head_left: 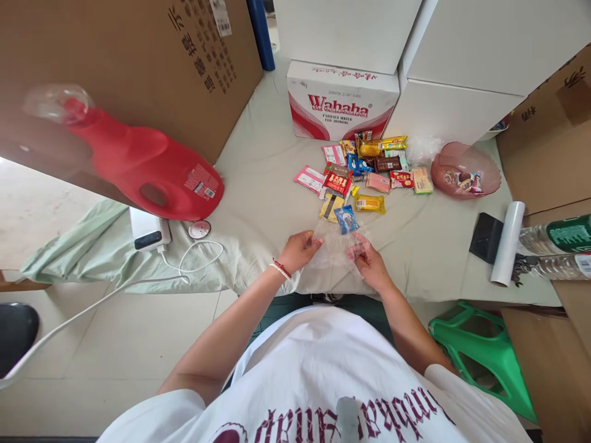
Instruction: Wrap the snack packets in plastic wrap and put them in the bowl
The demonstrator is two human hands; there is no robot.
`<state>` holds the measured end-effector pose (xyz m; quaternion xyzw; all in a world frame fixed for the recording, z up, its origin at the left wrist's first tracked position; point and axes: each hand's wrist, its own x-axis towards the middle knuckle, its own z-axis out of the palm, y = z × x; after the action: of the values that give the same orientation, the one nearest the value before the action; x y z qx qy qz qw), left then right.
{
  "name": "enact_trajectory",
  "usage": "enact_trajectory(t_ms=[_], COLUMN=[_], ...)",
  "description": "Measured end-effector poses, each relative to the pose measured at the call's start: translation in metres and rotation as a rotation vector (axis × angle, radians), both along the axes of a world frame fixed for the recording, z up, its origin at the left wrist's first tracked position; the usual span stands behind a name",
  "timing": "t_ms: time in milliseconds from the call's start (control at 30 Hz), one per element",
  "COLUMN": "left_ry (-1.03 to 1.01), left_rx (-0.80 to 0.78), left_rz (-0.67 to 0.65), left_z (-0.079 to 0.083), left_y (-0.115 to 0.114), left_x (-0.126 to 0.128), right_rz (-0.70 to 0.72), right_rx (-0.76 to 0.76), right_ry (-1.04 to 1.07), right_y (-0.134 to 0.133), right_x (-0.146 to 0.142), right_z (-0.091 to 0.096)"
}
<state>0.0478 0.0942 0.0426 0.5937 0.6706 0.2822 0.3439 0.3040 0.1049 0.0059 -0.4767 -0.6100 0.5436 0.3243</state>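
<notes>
Between my two hands a clear plastic bag (330, 247) is spread, close to the near edge of the cloth-covered table. My left hand (300, 249) pinches its left side, and a red and white bracelet circles that wrist. On the other side my right hand (369, 263) has its fingers closed on the bag. A small blue packet (346, 219) lies right at the bag's far edge; whether it is inside cannot be made out. Just beyond lie several wrapped snacks, among them a yellow packet (369, 203), a red packet (336, 183) and a pink-and-white packet (310, 179).
A Wahaha carton (341, 101) stands behind the snacks. At right are a pink glass bowl (466, 172) with a few small packets, a white roll (508, 244) and plastic bottles (566, 237). A red jug (157, 166) and white charger (148, 229) with a cable are at left.
</notes>
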Motion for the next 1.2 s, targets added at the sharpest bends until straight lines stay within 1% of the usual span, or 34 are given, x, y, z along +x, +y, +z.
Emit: enact_trajectory(t_ms=[67, 133, 200, 267, 333, 400, 467, 533, 567, 600, 667, 733, 767, 800, 867, 967, 1000, 1067, 1100, 1133, 1167, 1200], left_ry=[-0.022, 0.02, 0.066, 0.107, 0.165, 0.273, 0.426, 0.567, 0.62, 0.655, 0.671, 0.643, 0.628, 0.617, 0.607, 0.604, 0.603, 0.601, 0.599, 0.598, 0.598, 0.599], left_rx=[-0.018, 0.022, 0.048, 0.049, 0.037, 0.054, 0.135, 0.261, 0.325, 0.38, 0.441, 0.414, 0.371, 0.318, 0.225, 0.17, 0.165, 0.155, 0.149, 0.141, 0.133, 0.127], left_rz=[0.088, 0.189, 0.282, 0.351, 0.406, 0.456, 0.476, 0.429, 0.374, 0.29, 0.044, -0.209, -0.29, -0.331, -0.329, -0.314, -0.317, -0.318, -0.317, -0.317, -0.314, -0.31], left_z=[-0.001, -0.003, -0.006, -0.01, -0.014, -0.018, -0.02, -0.022, -0.023, -0.024, -0.025, -0.027, -0.028, -0.029, -0.031, -0.032, -0.032, -0.031, -0.03, -0.03, -0.029, -0.029], left_y=[-0.001, -0.005, -0.012, -0.019, -0.025, -0.03, -0.034, -0.037, -0.038, -0.039, -0.039, -0.036, -0.034, -0.032, -0.031, -0.035, -0.037, -0.04, -0.042, -0.043, -0.044, -0.045], left_x=[-0.002, -0.007, -0.013, -0.02, -0.024, -0.028, -0.029, -0.029, -0.029, -0.028, -0.026, -0.022, -0.021, -0.019, -0.017, -0.014, -0.013, -0.012, -0.012, -0.011, -0.011, -0.012], right_rz=[-0.066, -0.154, -0.201, -0.213, -0.213, -0.209, -0.2, -0.202, -0.205, -0.209, -0.217, -0.226, -0.235, -0.248, -0.287, -0.385, -0.434, -0.511, -0.505, -0.45, -0.34, -0.193], right_rx=[-0.055, -0.151, -0.248, -0.311, -0.336, -0.346, -0.353, -0.357, -0.356, -0.353, -0.351, -0.35, -0.345, -0.333, -0.3, -0.224, -0.159, 0.046, 0.166, 0.281, 0.375, 0.441], right_ry=[0.013, 0.052, 0.096, 0.125, 0.132, 0.119, 0.095, 0.066, 0.053, 0.042, 0.028, 0.014, 0.002, -0.016, -0.072, -0.213, -0.28, -0.399, -0.435, -0.452, -0.453, -0.451], right_y=[0.001, 0.002, 0.005, 0.007, 0.011, 0.015, 0.019, 0.022, 0.023, 0.023, 0.023, 0.022, 0.022, 0.022, 0.024, 0.026, 0.026, 0.023, 0.02, 0.016, 0.012, 0.007], right_x=[0.005, 0.01, 0.014, 0.016, 0.016, 0.015, 0.013, 0.011, 0.01, 0.009, 0.007, 0.008, 0.01, 0.014, 0.026, 0.046, 0.05, 0.05, 0.046, 0.04, 0.033, 0.027], right_z=[-0.001, -0.003, -0.004, -0.005, -0.004, -0.001, 0.002, 0.006, 0.007, 0.008, 0.008, 0.007, 0.007, 0.006, 0.005, 0.009, 0.012, 0.023, 0.028, 0.034, 0.037, 0.039])
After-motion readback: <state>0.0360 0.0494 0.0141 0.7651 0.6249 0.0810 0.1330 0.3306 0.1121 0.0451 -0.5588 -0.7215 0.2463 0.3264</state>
